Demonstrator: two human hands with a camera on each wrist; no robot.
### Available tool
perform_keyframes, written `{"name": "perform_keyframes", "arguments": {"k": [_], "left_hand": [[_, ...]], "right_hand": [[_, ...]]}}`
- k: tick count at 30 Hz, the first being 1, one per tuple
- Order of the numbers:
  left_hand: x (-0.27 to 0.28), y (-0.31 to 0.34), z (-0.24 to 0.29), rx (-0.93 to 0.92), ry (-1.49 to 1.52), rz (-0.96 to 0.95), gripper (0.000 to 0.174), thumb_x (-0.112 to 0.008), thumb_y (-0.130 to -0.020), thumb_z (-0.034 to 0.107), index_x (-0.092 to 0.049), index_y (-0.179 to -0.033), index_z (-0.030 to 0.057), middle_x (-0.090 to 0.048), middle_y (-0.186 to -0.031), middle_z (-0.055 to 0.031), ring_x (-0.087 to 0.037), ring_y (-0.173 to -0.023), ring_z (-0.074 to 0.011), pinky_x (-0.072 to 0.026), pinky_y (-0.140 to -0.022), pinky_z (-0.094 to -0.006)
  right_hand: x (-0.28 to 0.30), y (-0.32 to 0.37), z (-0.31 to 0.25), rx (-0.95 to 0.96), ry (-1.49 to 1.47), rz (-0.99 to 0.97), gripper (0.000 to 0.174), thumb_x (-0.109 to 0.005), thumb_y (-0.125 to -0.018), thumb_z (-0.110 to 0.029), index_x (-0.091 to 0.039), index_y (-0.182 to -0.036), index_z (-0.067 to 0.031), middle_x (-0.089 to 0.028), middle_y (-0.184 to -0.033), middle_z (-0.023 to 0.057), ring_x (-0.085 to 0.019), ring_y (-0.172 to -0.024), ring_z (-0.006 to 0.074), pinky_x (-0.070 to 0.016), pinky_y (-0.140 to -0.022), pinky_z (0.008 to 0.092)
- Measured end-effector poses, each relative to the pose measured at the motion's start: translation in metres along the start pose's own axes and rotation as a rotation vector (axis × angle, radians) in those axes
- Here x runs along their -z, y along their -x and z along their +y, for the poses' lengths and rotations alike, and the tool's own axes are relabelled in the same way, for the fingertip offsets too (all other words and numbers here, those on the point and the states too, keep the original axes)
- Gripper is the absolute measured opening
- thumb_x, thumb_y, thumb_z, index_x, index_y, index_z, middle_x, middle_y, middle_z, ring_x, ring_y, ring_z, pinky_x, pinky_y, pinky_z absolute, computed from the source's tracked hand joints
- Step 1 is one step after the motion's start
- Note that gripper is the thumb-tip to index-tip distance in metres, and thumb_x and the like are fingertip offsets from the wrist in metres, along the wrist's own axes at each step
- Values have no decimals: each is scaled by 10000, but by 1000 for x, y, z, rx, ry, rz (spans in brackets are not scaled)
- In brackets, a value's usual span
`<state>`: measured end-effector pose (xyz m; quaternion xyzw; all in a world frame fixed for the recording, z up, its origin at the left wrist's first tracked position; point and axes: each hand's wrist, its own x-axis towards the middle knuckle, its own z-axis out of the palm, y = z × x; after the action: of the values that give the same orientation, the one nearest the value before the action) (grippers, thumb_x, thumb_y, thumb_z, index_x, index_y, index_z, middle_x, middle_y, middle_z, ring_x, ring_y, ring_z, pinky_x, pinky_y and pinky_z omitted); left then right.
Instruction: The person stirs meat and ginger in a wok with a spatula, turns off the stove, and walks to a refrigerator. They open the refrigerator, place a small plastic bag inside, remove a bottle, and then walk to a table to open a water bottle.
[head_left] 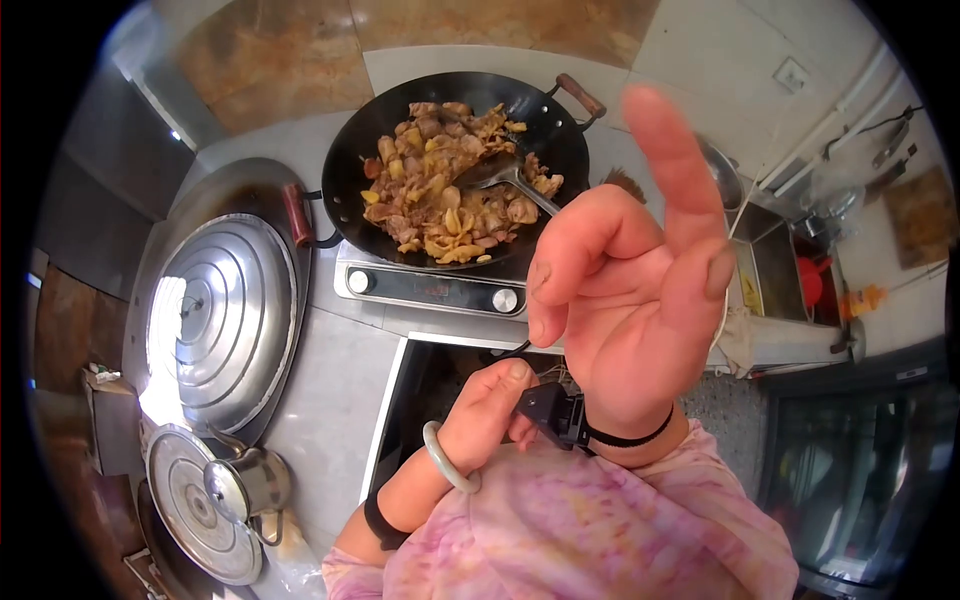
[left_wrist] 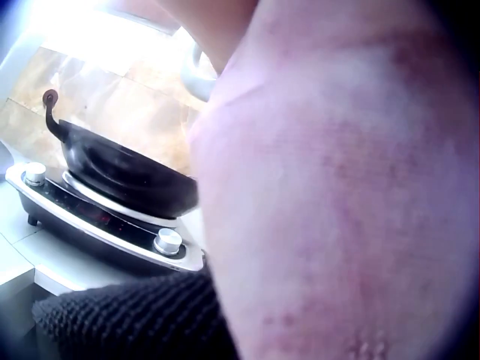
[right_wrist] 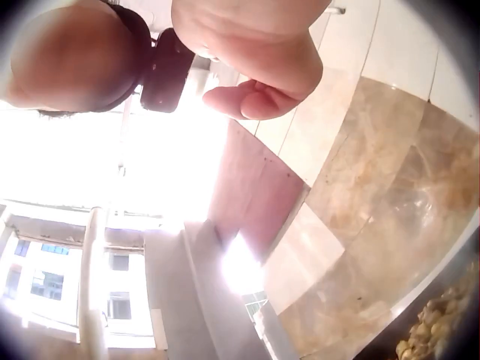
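In the head view my right hand [head_left: 640, 250] is raised palm up, one finger pointing away and the others bent, with nothing in it. My left hand [head_left: 487, 410] pinches the edge of the small black camera [head_left: 552, 412] strapped on the right wrist. Beyond both hands, a black wok [head_left: 345, 150] holds browned, chopped food [head_left: 435, 190] and a metal spatula [head_left: 490, 172]. Skin fills much of the left wrist view, beside the wok [left_wrist: 120, 169]. Fingers [right_wrist: 259, 101] show bent at the top of the right wrist view.
The wok stands on a cooktop [head_left: 430, 290] with two knobs. To the left are a large metal lid [head_left: 225, 320], a smaller lid [head_left: 180, 500] and a metal pot [head_left: 262, 482]. A sink [head_left: 765, 270] and a glass-doored cabinet [head_left: 850, 460] are at right.
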<state>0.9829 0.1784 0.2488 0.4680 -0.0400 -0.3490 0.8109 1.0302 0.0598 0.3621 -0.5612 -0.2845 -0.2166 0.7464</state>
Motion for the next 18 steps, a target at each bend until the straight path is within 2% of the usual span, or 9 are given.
{"name": "perform_keyframes", "arguments": {"k": [3, 7, 9, 13, 16, 18], "left_hand": [[9, -4, -6, 0, 55, 80, 448, -313, -986, 374, -458, -706, 55, -380, -494, -19, -377, -423, -121, -365, -436, -248], [12, -2, -6, -7, 2, 118, 452, -314, -986, 368, -469, -709, 46, -377, -491, -20, -380, -431, -116, -359, -441, -244], [16, -4, -13, -73, -52, 143, 425, -337, -978, 352, -480, -742, 29, -363, -499, -32, -357, -432, -126, -359, -439, -261], [19, -7, -21, -44, -119, 167, 398, -355, -971, 342, -491, -770, 27, -384, -517, -33, -381, -451, -123, -366, -455, -257], [11, -7, -21, -42, -166, 164, 304, -415, -954, 278, -520, -845, 15, -430, -554, -26, -410, -477, -120, -369, -472, -245], [0, -7, -24, -310, -399, 256, 153, -529, -902, 162, -560, -882, 14, -498, -593, 4, -428, -508, -77, -377, -480, -250]], "right_hand": [[7, -2, 0, 12, -41, 41, 693, -254, -936, -545, -219, -1398, -30, -508, -643, 97, -436, -428, 121, -395, -379, 212], [16, -7, -3, 46, -113, 79, 667, -248, -943, -530, -240, -1391, -36, -502, -650, 98, -424, -430, 123, -394, -384, 217], [22, -8, -4, 54, -119, 94, 657, -248, -946, -522, -244, -1390, -38, -502, -654, 98, -420, -433, 123, -395, -388, 219], [36, -9, -3, 25, -63, 139, 622, -272, -953, -490, -266, -1379, -38, -507, -662, 95, -414, -439, 126, -391, -397, 221], [41, -9, 2, 31, -17, 171, 601, -289, -956, -467, -284, -1368, -29, -513, -662, 95, -417, -442, 127, -389, -403, 223], [45, -8, 6, 35, 20, 200, 592, -295, -958, -455, -293, -1361, -20, -518, -660, 97, -420, -444, 127, -388, -406, 223]]}}
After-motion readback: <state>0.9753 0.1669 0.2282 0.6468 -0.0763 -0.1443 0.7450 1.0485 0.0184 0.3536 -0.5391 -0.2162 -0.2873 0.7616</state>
